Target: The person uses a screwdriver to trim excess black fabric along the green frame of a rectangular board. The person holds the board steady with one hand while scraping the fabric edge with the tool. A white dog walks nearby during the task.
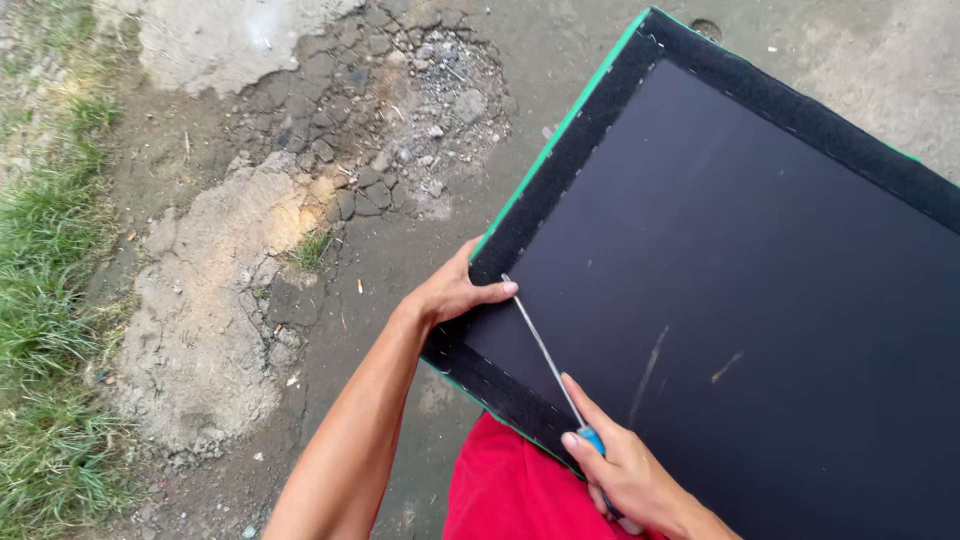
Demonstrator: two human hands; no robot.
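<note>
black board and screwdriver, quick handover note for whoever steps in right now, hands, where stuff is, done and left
Left hand grips the black board at its felt edge, thumb on top.
Right hand holds the blue-handled screwdriver, tip at the border by the left thumb.
The board rests tilted on the lap, over bare ground.
Done: cannot tell.
Left: staples show all along the border.

One camera, on my head, looking steeply down over my lap. Close range: my left hand (455, 290) and right hand (625, 470) sit near the bottom centre, the dark panel (740, 270) fills the right side out to the far corner. Left half takes in cracked ground (330, 150), with a grass strip (45, 300) at the far-left edge.
</note>
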